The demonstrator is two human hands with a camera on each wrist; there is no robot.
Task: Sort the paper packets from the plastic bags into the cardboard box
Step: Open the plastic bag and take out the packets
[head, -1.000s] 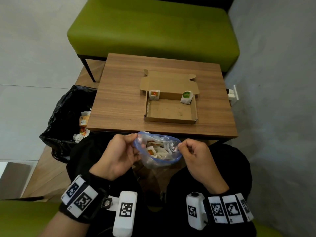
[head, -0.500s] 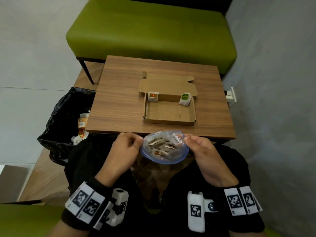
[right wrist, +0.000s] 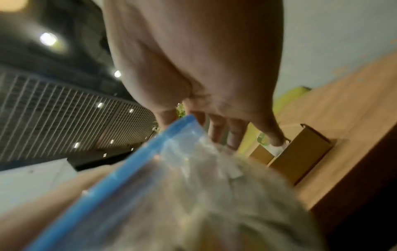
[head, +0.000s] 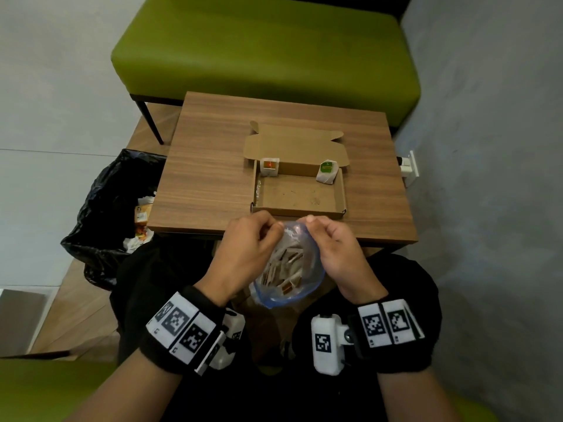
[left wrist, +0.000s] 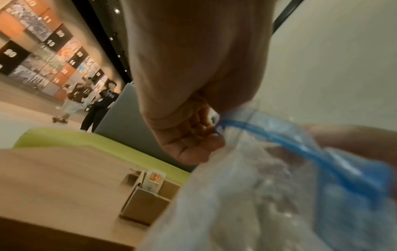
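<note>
Head view: both hands sit over the lap at the near edge of the tabletop. The left hand and right hand are close together, each pinching the far rim of the zip-top plastic bag, which is stuffed with paper packets. The bag's mouth runs front to back between the hands, and the cardboard box lies straight ahead, just past the knuckles, with its long side across the view. Neither hand looks clearly nearer to it. Two packets already stand against the box's back wall: an orange-label one on the left, a green-label one on the right. Compared with half a second ago, the hands have come closer together and moved up toward the table edge, so the mouth looks narrower and longer.

Left wrist view: the left hand's fingers curl on the bag's blue zip strip, the box ahead and lower.

Right wrist view: blurry, but the right hand's fingers are on the blue rim, with the box beyond them.
</note>
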